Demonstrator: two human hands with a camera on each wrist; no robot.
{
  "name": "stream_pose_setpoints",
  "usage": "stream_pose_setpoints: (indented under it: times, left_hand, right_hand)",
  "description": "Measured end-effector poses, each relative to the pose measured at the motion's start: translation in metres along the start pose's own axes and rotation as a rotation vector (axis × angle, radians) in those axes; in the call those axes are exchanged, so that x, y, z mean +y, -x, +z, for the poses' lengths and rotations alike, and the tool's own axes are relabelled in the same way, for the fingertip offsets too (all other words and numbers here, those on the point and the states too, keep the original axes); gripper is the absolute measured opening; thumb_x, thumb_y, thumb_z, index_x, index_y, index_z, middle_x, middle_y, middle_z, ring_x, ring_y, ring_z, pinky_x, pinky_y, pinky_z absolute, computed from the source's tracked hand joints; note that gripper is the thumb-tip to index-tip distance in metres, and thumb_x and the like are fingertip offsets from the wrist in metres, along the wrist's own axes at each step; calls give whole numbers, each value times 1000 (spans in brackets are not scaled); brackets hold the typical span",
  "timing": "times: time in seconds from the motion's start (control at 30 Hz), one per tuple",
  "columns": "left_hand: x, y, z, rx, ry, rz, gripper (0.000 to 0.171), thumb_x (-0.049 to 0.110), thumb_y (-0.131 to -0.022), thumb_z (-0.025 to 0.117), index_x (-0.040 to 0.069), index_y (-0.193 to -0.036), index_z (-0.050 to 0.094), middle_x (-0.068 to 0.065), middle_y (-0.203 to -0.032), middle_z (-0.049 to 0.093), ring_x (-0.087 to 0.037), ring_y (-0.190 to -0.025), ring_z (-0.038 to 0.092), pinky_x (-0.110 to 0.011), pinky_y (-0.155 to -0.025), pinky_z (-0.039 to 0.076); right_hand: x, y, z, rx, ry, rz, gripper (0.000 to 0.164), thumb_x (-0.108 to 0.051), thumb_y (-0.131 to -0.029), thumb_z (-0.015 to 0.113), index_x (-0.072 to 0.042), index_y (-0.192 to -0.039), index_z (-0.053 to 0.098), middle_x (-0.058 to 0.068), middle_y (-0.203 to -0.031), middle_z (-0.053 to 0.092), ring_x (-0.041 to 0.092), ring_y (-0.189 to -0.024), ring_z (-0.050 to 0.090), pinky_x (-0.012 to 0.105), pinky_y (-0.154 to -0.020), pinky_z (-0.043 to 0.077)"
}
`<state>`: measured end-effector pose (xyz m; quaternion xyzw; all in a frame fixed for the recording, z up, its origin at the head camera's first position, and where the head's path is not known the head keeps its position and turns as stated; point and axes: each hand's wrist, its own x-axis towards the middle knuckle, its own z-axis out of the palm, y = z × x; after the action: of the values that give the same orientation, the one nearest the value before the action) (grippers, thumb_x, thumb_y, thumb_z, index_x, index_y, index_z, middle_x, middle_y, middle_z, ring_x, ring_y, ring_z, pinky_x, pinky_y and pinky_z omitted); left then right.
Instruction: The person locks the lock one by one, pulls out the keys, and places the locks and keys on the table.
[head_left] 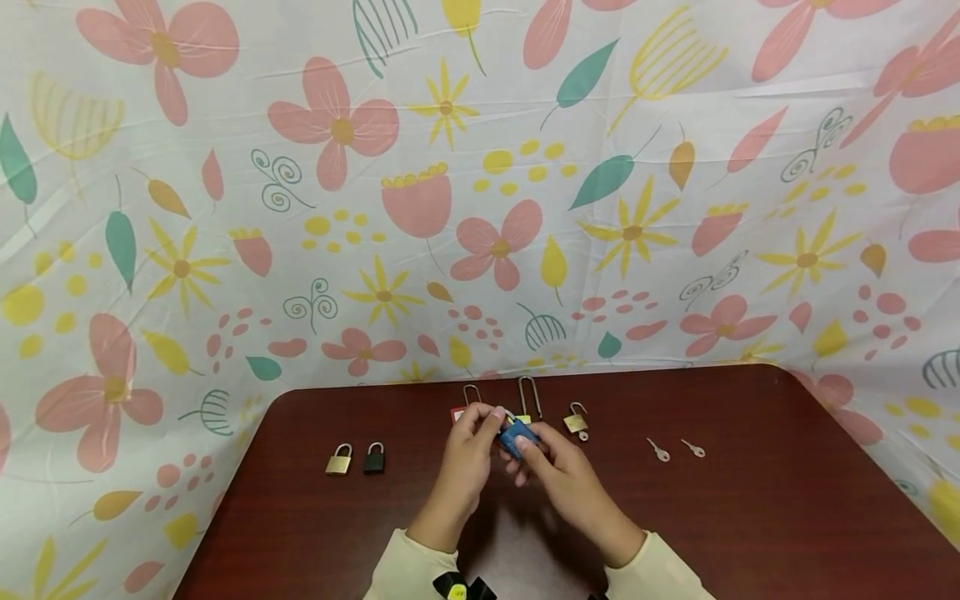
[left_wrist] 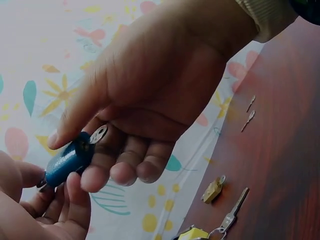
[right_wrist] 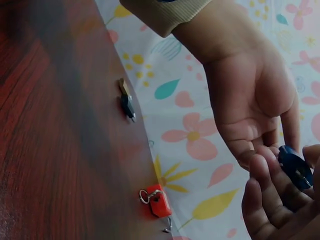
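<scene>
A blue padlock is held up above the dark table between both hands. At its shackle end, the left hand pinches it with thumb and fingertips. My right hand grips the body, its thumb lying along the side. In the left wrist view a key sticks out of the end of the blue padlock, beside the right hand. The right wrist view shows the left hand reaching down to the padlock, partly hidden by fingers.
On the left stand a brass padlock and a black padlock. Behind the hands lie a red padlock and a yellow padlock, both with keys. An opened brass padlock and two loose keys lie right. A flowered cloth hangs behind.
</scene>
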<state>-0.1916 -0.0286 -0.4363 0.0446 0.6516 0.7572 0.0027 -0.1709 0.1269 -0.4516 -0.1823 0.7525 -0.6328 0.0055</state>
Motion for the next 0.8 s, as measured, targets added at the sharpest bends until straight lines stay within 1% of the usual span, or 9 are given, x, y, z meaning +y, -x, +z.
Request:
stream_pose_setpoints:
  times: [0.1, 0.23, 0.3, 0.37, 0.5, 0.67, 0.8]
  left_hand:
    - [0, -1, -3, 9, -9, -13, 31, 25, -104, 56, -6, -104, 59, -4, -89, 59, -13, -71, 58, -32, -70, 55]
    - [0, -4, -5, 72, 24, -29, 29, 24, -104, 57, -5, -102, 60, -3, -85, 59, -13, -68, 58, -37, -72, 57]
    - [0, -5, -6, 104, 54, -33, 28, 23, -103, 57, -5, -102, 61, -2, -84, 59, -12, -67, 58, -37, -71, 56]
    - [0, -6, -7, 121, 89, -39, 28, 21, -103, 57, -6, -102, 61, -2, -84, 60, -12, -67, 57, -36, -70, 56]
    - [0, -6, -8, 111, 143, -74, 28, 22, -104, 56, -6, -103, 62, -3, -88, 60, -12, -72, 58, -29, -69, 55]
    - [2, -5, -7, 89, 185, -110, 28, 24, -104, 56, -2, -97, 63, -4, -96, 58, -12, -79, 58, -23, -66, 53]
    - [2, -6, -6, 84, 209, -129, 28, 25, -104, 57, -1, -95, 64, -3, -94, 58, -12, -80, 57, -22, -65, 52]
  right_hand:
    - [-2, 1, 0, 18, 32, 18, 28, -27, -108, 50, -7, -124, 59, 25, -96, 69, 13, -73, 67, 35, -71, 61]
    - [-5, 2, 1, 47, 16, 7, 28, -23, -107, 52, -6, -129, 53, 26, -94, 68, 16, -73, 68, 34, -72, 60]
    - [-5, 2, 1, 70, 1, -13, 27, -21, -106, 54, -4, -127, 50, 26, -93, 69, 19, -73, 69, 35, -73, 61]
    - [-5, 1, 2, 87, -5, -27, 25, -19, -105, 56, -3, -123, 49, 24, -91, 70, 22, -74, 70, 34, -74, 61]
    - [-3, 1, 3, 92, -10, -43, 19, -16, -104, 56, -2, -115, 50, 23, -89, 70, 22, -76, 71, 36, -76, 61]
    - [-1, 1, 2, 89, -16, -43, 16, -16, -105, 55, -2, -112, 51, 25, -89, 70, 22, -78, 72, 37, -77, 61]
    - [0, 1, 1, 98, -15, -53, 17, -17, -105, 55, -2, -111, 51, 19, -86, 72, 20, -75, 72, 35, -76, 61]
